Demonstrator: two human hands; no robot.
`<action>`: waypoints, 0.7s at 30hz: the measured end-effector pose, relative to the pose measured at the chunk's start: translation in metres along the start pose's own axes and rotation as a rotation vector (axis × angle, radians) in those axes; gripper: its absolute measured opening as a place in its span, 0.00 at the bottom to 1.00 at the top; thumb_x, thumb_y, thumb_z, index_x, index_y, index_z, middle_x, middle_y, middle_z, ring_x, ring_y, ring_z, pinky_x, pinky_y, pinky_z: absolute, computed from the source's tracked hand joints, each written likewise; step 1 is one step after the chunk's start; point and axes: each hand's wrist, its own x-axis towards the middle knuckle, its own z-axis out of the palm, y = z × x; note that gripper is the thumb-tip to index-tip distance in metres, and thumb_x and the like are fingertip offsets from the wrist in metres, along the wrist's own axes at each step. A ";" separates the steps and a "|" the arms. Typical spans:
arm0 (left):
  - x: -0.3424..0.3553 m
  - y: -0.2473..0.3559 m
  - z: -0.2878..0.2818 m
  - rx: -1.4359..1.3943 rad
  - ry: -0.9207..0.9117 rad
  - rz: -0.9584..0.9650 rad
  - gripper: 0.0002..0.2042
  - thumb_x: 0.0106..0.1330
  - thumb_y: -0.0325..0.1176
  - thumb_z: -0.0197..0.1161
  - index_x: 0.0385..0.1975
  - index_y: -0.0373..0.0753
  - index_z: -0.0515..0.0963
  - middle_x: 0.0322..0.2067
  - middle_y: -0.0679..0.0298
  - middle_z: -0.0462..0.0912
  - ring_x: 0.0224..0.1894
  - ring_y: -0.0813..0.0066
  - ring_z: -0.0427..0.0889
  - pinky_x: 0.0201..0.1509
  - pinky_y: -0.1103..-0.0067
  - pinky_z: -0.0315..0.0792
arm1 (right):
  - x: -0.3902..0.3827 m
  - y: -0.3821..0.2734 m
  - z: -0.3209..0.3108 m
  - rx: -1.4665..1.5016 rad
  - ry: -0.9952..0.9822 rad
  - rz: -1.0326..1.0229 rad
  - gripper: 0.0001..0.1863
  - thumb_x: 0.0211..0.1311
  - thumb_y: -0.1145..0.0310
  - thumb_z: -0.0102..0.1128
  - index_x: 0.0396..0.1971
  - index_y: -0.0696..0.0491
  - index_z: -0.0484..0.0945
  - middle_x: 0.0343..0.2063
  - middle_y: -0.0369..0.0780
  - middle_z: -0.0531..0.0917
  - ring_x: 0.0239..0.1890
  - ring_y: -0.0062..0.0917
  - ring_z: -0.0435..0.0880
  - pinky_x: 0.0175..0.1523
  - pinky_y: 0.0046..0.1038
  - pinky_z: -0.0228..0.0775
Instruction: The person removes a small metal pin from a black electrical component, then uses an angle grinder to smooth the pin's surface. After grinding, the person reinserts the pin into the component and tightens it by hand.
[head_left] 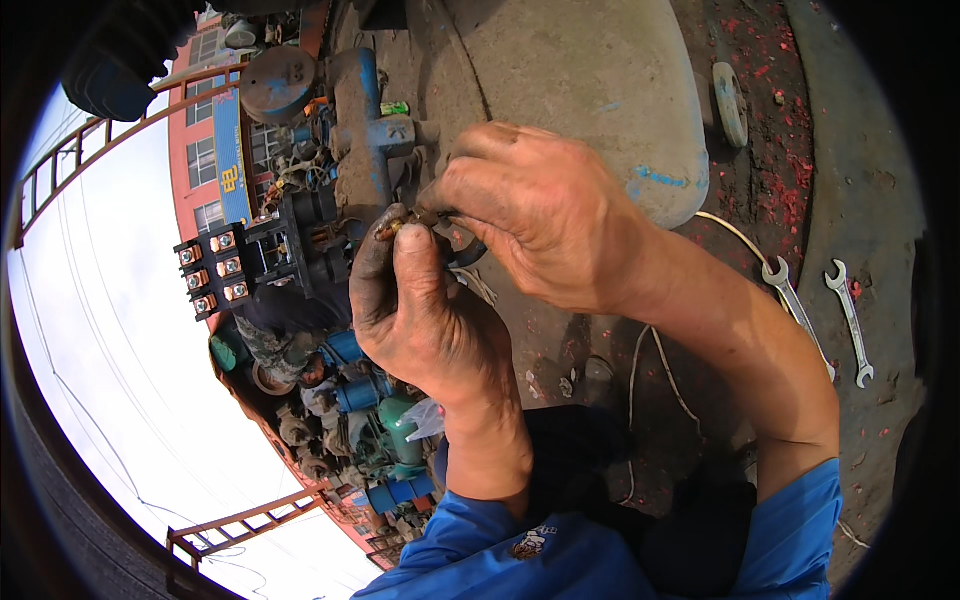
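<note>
In front of me, my left hand (430, 325) pinches a small brass-coloured piece (393, 229) between thumb and forefinger. My right hand (550, 205) is closed just to its right, fingertips bent down close to the left thumb. A short dark curved part (468, 252) shows below the right fingers; whether they grip it or something smaller is hidden. Both hands have blackened fingers. Left of them is a black terminal block (215, 270) with copper contacts and screws in two rows. Its dark body runs back toward my left hand, and what supports it cannot be seen.
Two open-ended wrenches (850, 322) lie on the ground at right. A worn pale board (600, 90) is at the top, near a blue, rusty machine part (375, 135) and a round rusty plate (278, 85). Old motors (365, 392) are piled at left; a pale cord (665, 365) crosses the ground.
</note>
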 end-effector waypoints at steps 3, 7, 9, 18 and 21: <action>0.001 -0.003 0.000 0.026 0.046 0.001 0.07 0.74 0.27 0.61 0.40 0.28 0.80 0.36 0.56 0.86 0.37 0.74 0.84 0.43 0.81 0.78 | -0.001 -0.001 -0.002 -0.040 -0.007 0.003 0.04 0.56 0.74 0.61 0.29 0.54 0.75 0.27 0.44 0.77 0.33 0.45 0.80 0.37 0.45 0.72; 0.000 -0.001 0.005 -0.028 0.000 0.006 0.06 0.74 0.27 0.61 0.38 0.29 0.80 0.35 0.57 0.86 0.35 0.74 0.84 0.43 0.81 0.78 | -0.001 -0.002 -0.002 -0.013 0.000 0.012 0.04 0.56 0.74 0.61 0.29 0.54 0.75 0.27 0.44 0.77 0.33 0.45 0.79 0.37 0.45 0.72; -0.001 -0.001 0.009 -0.067 -0.014 0.021 0.06 0.74 0.27 0.60 0.38 0.29 0.80 0.35 0.57 0.86 0.35 0.74 0.84 0.43 0.81 0.78 | -0.001 -0.002 -0.002 -0.001 0.000 0.013 0.03 0.56 0.74 0.61 0.30 0.53 0.76 0.27 0.44 0.77 0.33 0.45 0.80 0.37 0.45 0.72; -0.001 0.000 0.004 -0.015 -0.030 0.058 0.09 0.74 0.27 0.61 0.44 0.27 0.80 0.39 0.55 0.86 0.40 0.72 0.84 0.48 0.77 0.79 | 0.001 0.000 -0.005 0.004 -0.070 0.041 0.11 0.53 0.79 0.68 0.37 0.53 0.80 0.29 0.41 0.78 0.34 0.41 0.80 0.35 0.40 0.70; -0.005 -0.001 -0.005 0.112 0.030 0.057 0.12 0.74 0.29 0.60 0.49 0.26 0.78 0.42 0.53 0.85 0.43 0.69 0.84 0.50 0.76 0.80 | 0.002 -0.001 -0.003 -0.029 -0.060 -0.005 0.11 0.53 0.79 0.68 0.37 0.53 0.81 0.29 0.40 0.79 0.34 0.41 0.80 0.35 0.39 0.72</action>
